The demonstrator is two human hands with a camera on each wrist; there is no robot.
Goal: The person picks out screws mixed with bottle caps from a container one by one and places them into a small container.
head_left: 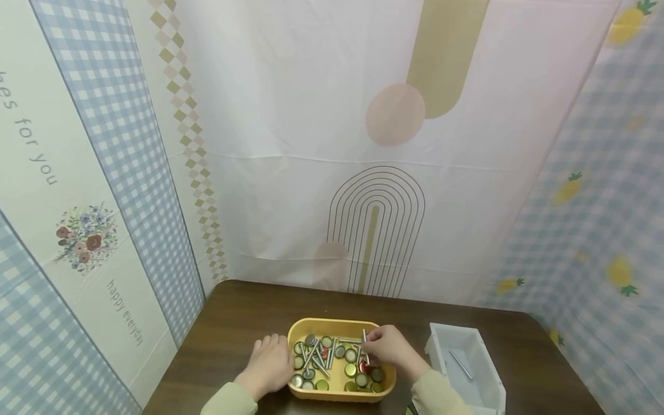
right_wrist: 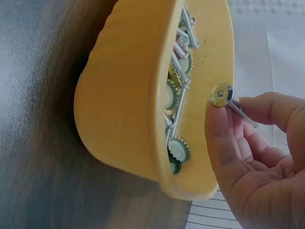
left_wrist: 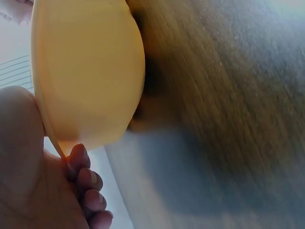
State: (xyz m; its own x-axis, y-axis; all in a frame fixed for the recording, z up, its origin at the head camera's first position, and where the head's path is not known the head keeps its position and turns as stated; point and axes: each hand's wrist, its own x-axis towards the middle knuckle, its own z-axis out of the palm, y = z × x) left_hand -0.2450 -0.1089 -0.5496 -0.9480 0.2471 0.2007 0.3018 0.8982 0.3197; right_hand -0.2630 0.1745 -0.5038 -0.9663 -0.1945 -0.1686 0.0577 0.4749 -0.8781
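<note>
My right hand [head_left: 383,344] pinches a silver bolt [right_wrist: 222,94] between thumb and fingertips over the right part of a yellow tub [head_left: 342,396]. The bolt has a flat round head with a small socket, which faces the camera in the right wrist view. At the tub's left side, my left hand [head_left: 271,362] holds the rim. In the left wrist view its thumb lies at the rim and its curled fingers [left_wrist: 90,179] are against the outer wall. Inside the tub lie several loose silver bolts [head_left: 330,353] mixed with green, gold and red bottle caps [head_left: 350,370].
A white open bin [head_left: 490,369] stands to the right of the tub, with one silver bolt [head_left: 461,364] lying in it. Both containers rest on a dark brown wooden table [head_left: 244,305]. Printed cloth curtains [head_left: 280,219] hang behind and at both sides.
</note>
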